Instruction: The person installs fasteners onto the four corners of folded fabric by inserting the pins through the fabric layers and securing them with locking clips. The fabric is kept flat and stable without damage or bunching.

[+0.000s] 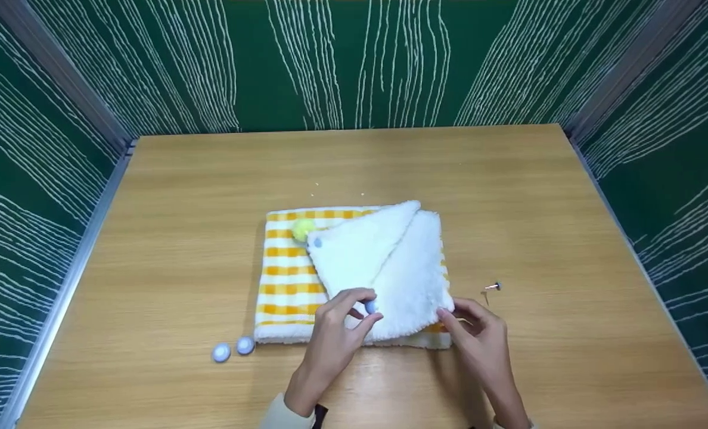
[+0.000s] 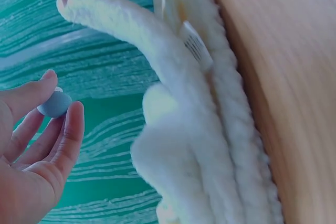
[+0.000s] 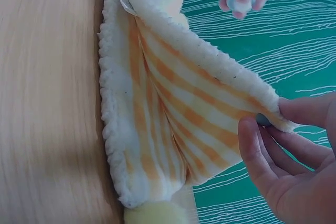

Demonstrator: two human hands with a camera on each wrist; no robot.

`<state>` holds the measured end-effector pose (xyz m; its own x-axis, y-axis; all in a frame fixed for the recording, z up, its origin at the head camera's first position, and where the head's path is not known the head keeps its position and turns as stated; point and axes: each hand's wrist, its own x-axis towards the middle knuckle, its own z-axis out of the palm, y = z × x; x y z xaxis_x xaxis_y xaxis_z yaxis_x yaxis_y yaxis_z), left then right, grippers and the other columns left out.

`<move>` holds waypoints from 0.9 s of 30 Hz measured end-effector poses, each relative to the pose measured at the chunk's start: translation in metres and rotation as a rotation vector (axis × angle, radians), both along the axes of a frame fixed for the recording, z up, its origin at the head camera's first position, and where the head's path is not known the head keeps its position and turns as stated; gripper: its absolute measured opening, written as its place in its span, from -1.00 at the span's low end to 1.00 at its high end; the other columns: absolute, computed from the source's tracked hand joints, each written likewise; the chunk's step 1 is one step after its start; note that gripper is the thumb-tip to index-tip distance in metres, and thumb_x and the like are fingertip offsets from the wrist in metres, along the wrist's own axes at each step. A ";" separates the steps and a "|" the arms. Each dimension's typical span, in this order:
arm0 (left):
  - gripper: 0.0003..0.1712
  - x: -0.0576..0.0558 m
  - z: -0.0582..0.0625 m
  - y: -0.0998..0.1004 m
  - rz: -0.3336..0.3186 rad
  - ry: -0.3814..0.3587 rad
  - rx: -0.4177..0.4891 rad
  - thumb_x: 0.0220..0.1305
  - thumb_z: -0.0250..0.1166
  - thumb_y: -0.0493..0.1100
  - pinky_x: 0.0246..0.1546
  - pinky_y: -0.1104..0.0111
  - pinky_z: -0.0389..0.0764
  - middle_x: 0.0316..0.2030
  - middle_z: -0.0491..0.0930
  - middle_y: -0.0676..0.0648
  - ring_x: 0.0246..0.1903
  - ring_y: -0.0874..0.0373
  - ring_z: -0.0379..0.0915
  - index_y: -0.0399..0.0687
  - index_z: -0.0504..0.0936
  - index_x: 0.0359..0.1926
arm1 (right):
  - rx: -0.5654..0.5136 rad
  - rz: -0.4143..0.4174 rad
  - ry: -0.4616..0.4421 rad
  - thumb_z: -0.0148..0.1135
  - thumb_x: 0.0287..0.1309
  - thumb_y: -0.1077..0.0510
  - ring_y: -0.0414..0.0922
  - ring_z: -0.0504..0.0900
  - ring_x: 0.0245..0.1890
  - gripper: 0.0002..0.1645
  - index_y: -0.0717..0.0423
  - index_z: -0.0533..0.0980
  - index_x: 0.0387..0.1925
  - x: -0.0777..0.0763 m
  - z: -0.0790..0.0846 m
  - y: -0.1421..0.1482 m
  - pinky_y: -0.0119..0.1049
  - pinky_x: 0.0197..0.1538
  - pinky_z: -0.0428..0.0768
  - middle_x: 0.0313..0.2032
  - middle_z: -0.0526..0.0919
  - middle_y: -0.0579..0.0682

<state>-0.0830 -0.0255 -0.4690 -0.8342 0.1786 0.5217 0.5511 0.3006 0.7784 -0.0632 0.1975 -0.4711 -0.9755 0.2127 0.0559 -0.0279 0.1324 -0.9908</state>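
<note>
A folded blanket (image 1: 294, 298), yellow-and-white checked on one side and white fleece on the other, lies on the table with its fleece flap (image 1: 407, 274) turned over the top. My left hand (image 1: 339, 325) pinches a small round blue cap (image 2: 55, 104) between thumb and fingers, above the flap's near part. At the flap's near right corner, my right hand (image 1: 479, 330) pinches the raised fleece; a small blue-grey piece (image 3: 262, 120) shows at its fingertips against the checked side. Another blue round piece (image 1: 317, 242) sits on the flap's far left corner.
Two round blue caps (image 1: 233, 348) lie left of the blanket. A pin with a dark head (image 1: 493, 286) lies to its right. By the flap's left corner is a fuzzy yellow-green ball (image 1: 303, 229). Green, white-lined walls (image 1: 348, 65) enclose the wooden table (image 1: 181, 238).
</note>
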 end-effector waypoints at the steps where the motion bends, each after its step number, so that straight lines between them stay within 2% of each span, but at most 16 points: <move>1: -0.70 -0.001 0.000 0.003 -0.009 0.004 0.000 0.02 0.43 -0.32 -0.39 0.46 0.62 -0.24 0.63 -0.07 -0.28 0.18 0.57 -0.19 0.61 -0.17 | 0.003 0.001 -0.001 0.32 0.03 0.39 -0.09 0.65 -0.37 -0.78 0.38 0.59 -0.22 0.000 0.000 0.000 -0.20 -0.27 0.66 -0.31 0.63 0.21; 10: -0.69 -0.012 0.000 0.023 -0.087 -0.029 -0.007 0.01 0.41 -0.36 -0.34 0.50 0.61 -0.23 0.63 -0.11 -0.24 0.18 0.56 -0.22 0.61 -0.16 | 0.020 0.036 -0.008 0.34 0.02 0.36 -0.07 0.65 -0.33 -0.77 0.33 0.61 -0.21 -0.001 0.003 -0.001 -0.21 -0.28 0.67 -0.29 0.64 0.18; 19: -0.67 -0.020 -0.001 0.040 -0.164 -0.114 -0.070 0.09 0.38 -0.25 -0.23 0.54 0.57 -0.16 0.63 -0.03 -0.18 0.27 0.54 -0.21 0.61 -0.09 | 0.089 0.080 0.066 0.33 0.01 0.41 -0.13 0.64 -0.39 -0.80 0.33 0.61 -0.24 -0.003 0.002 0.000 -0.33 -0.33 0.66 -0.31 0.66 0.15; 24: -0.68 -0.024 -0.001 0.045 -0.183 -0.093 -0.080 0.10 0.37 -0.21 -0.23 0.56 0.57 -0.16 0.63 -0.02 -0.18 0.28 0.54 -0.20 0.62 -0.10 | 0.110 0.109 0.138 0.32 0.01 0.42 -0.15 0.65 -0.37 -0.82 0.33 0.62 -0.27 -0.005 0.000 0.002 -0.35 -0.35 0.65 -0.32 0.67 0.14; 27: -0.70 -0.025 -0.001 0.046 -0.194 -0.085 -0.073 0.10 0.37 -0.21 -0.25 0.54 0.58 -0.18 0.63 -0.03 -0.19 0.26 0.54 -0.22 0.62 -0.12 | 0.124 0.112 0.149 0.32 0.01 0.43 -0.15 0.65 -0.35 -0.84 0.29 0.63 -0.29 -0.005 0.000 0.003 -0.36 -0.35 0.64 -0.34 0.68 0.11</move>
<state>-0.1081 0.0210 -0.4698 -0.8213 0.3744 0.4304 0.5370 0.2529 0.8048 -0.0684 0.2007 -0.4715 -0.9718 0.0856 0.2197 -0.1938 0.2405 -0.9511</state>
